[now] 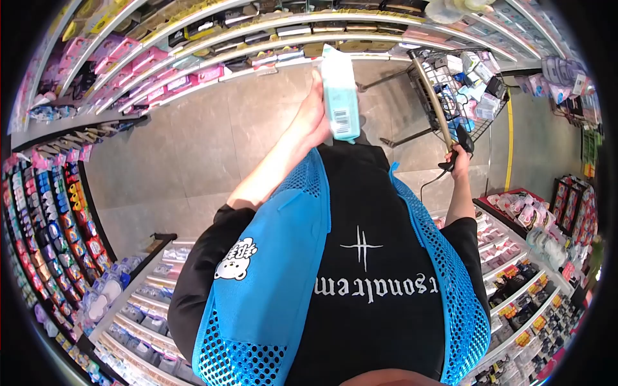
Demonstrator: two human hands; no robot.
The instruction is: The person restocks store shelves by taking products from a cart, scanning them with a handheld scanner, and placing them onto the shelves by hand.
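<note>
My left hand (pixel 313 112) is closed around the side of a pale teal-and-white package (pixel 341 96), which stands upright in front of my chest. A barcode shows on its side facing me. My right hand (pixel 459 161) grips a black handheld barcode scanner (pixel 464 140) with a cable hanging from it. The scanner is close to the lower end of the handle (pixel 432 96) of a wire shopping cart (pixel 418 77); I cannot tell whether they touch. Many small packaged goods (pixel 473 83) fill the cart.
Stocked shelves (pixel 283 58) curve along the far side. A rack of colourful packs (pixel 55 225) stands at left. More shelving (pixel 145 315) lies behind me on both sides. Grey floor (pixel 212 128) stretches between, with a yellow line (pixel 510 141) at right.
</note>
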